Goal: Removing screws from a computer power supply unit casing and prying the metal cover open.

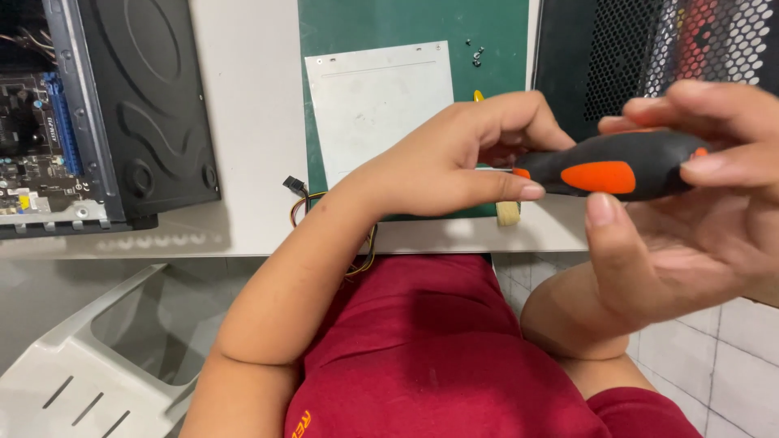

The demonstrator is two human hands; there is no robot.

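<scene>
My right hand grips a screwdriver with a black and orange handle, held level above the desk edge. My left hand pinches the front end of that handle, where the shaft is hidden behind my fingers. Below my left wrist hang thin coloured wires with a small black connector. Under both hands lies a green cutting mat with a flat grey metal panel on it.
An open black computer case showing its circuit board stands at the left on the white desk. A black perforated panel stands at the right. Small screws lie on the mat. A white plastic chair is at lower left.
</scene>
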